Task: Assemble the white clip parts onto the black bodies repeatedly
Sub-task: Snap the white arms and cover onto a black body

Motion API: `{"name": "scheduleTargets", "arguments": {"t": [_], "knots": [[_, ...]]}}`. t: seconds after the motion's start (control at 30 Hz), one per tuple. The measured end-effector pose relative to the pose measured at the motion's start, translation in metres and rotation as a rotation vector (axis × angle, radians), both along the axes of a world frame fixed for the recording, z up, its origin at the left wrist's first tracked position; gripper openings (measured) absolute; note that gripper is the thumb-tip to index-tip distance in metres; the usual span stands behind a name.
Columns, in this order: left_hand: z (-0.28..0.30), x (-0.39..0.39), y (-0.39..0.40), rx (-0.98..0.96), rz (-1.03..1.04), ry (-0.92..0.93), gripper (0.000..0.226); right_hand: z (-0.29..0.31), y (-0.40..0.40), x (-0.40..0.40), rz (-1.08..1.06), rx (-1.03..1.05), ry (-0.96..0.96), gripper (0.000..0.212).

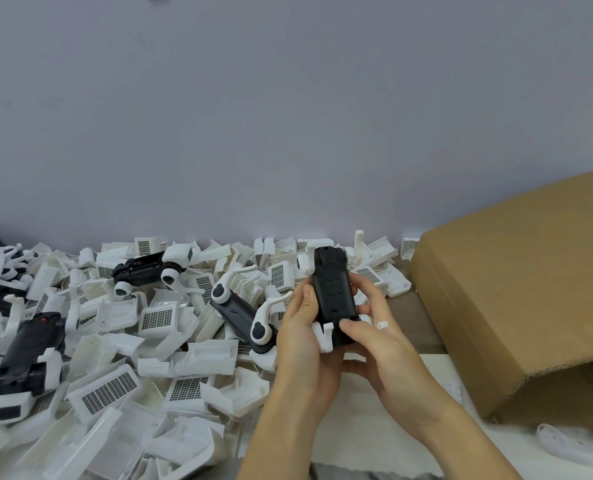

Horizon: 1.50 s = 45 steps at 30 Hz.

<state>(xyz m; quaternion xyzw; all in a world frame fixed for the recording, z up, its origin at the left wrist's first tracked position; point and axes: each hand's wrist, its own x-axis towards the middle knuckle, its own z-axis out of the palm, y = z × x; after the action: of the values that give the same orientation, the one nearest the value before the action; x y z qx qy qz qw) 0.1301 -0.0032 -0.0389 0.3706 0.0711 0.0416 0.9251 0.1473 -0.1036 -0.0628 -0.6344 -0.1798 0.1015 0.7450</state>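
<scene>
I hold one black body (333, 292) upright above the table, between both hands. My left hand (302, 327) grips its left side with the thumb up along the edge. My right hand (374, 327) grips the lower right, thumb pressing on the body's bottom end. A white clip part (324, 336) sticks out at the body's lower left, against my left palm. Another white piece (309, 259) shows at the body's top left. Whether the clips are fully seated cannot be told.
A big heap of loose white clip parts (115, 375) covers the table's left and middle. Black bodies with white arms fitted (146, 270) (241, 315) (25, 355) lie among them. A brown cardboard box (516, 292) stands at the right. A small white piece (381, 324) lies by my right hand.
</scene>
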Motion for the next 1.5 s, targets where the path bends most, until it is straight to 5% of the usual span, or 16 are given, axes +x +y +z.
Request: {"name": "scheduleTargets", "arguments": {"t": [0.63, 1.07, 1.5], "knots": [[0.0043, -0.0008, -0.0006, 0.025, 0.004, 0.023, 0.036, -0.0033, -0.0023, 0.0036, 0.041, 0.017, 0.015, 0.075], [0.0001, -0.0010, 0.0004, 0.032, -0.011, 0.005, 0.034, -0.0021, 0.0002, 0.0017, -0.013, 0.028, 0.016, 0.056], [0.0053, -0.0014, -0.0010, 0.029, 0.007, 0.025, 0.037, -0.0046, -0.0024, 0.0032, 0.031, 0.041, 0.013, 0.072]]}}
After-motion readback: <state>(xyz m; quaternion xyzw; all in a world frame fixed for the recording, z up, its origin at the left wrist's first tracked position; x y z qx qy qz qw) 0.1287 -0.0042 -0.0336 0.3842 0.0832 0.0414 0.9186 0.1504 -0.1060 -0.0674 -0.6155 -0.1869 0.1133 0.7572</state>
